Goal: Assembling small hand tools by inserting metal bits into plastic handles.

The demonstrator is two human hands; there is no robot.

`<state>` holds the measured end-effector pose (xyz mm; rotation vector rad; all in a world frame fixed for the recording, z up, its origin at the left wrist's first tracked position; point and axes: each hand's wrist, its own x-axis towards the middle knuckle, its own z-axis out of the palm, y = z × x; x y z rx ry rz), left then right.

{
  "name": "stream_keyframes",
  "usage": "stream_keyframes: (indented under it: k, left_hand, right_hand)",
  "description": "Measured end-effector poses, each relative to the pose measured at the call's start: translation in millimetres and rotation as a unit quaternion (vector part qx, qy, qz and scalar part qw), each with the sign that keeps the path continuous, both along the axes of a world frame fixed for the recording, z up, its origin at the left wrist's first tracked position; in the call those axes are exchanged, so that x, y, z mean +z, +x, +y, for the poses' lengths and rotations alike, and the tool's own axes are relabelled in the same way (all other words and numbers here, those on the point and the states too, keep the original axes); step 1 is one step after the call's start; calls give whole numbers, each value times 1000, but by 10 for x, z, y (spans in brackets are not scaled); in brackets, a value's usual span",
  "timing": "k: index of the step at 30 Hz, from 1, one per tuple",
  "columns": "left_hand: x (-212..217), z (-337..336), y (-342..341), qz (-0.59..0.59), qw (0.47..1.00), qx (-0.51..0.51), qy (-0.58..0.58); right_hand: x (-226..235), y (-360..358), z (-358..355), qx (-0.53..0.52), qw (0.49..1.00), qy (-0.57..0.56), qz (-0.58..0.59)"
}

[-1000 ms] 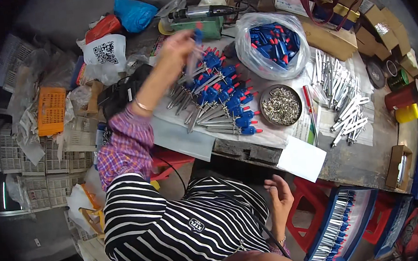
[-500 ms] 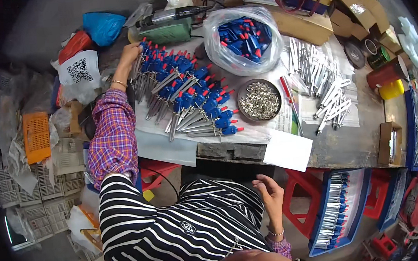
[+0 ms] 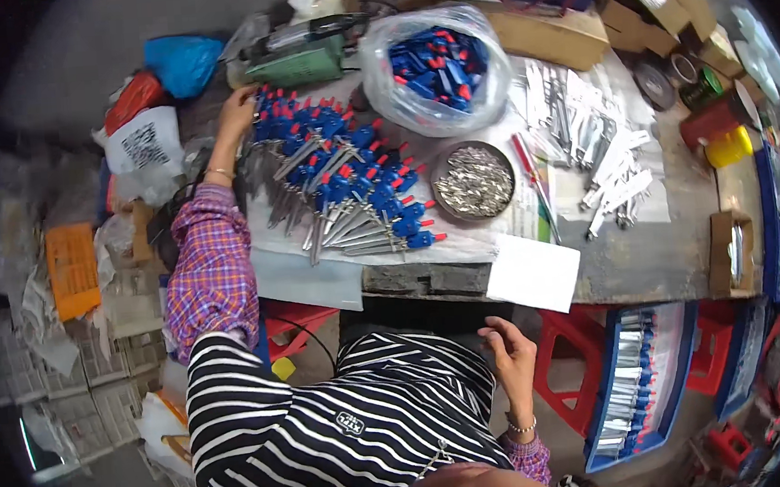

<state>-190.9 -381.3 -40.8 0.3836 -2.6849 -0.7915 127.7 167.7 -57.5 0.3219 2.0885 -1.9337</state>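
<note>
My left hand (image 3: 236, 112) reaches to the far left end of a pile of blue-handled metal tools (image 3: 339, 176) with red tips. Its fingers are closed at the blue end of one tool, though blur hides the exact grip. The tools lie overlapping in slanted rows, metal shafts toward me. My right hand (image 3: 512, 357) hangs over my lap at the table's front edge, fingers loosely bent and apart, holding nothing. Beyond the pile, a clear plastic bag (image 3: 378, 89) holds blue parts with red tips. A round dish (image 3: 435, 194) of small metal pins stands beside the pile.
Loose silvery metal strips (image 3: 618, 171) lie on paper at the right, near a red-handled tool (image 3: 531, 173). A white sheet (image 3: 533, 273) overhangs the front edge. Blue trays (image 3: 671, 386) and a red stool (image 3: 565, 372) stand below. Cardboard boxes (image 3: 548, 39) line the back.
The whole view has shifted slightly to the left. My left hand stays at the pile's far left end, and my right hand remains over my lap with its fingers slightly more spread.
</note>
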Motion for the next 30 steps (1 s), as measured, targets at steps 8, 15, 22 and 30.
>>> stream_keyframes:
  k: [8,15,22,30]
  left_hand:
    - [19,19,-35,43,996,35,-65]
    - [881,1383,204,154,954,-218,136]
    - [702,2196,23,98,947,-306,-23]
    - [715,2299,219,120,934,-324,-92]
  right_hand:
    - [6,31,54,-10,1000,12,4]
    - [177,-115,159,1,999,46,17]
    - [207,-92,297,-38,997,40,53]
    - [258,-630,996,-118,964,170,167]
